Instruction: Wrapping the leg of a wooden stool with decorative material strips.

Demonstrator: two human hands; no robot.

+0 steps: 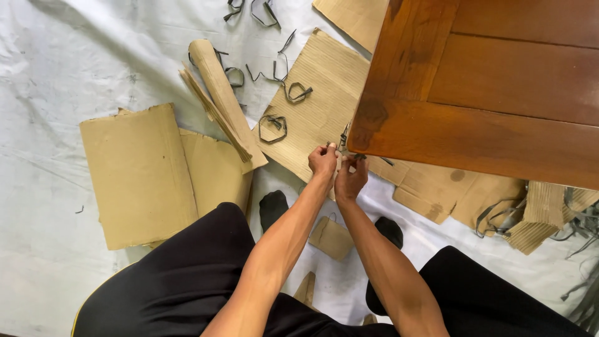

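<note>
A glossy brown wooden panel (499,87) is showing its near corner above the sheet-covered floor (56,75). The left hand (322,160) and right hand (350,179) are meeting there, fingers pinching a thin dark strap (344,138) beside flattened cardboard (321,103).

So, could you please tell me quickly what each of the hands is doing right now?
Left hand: closed, pinching something small at the wooden panel corner; what, unclear.
Right hand: closed, fingers pinched beside it; contents unclear.

Reddish-brown wooden table (499,93), tan cardboard (140,175), white sheet (62,75)
</note>
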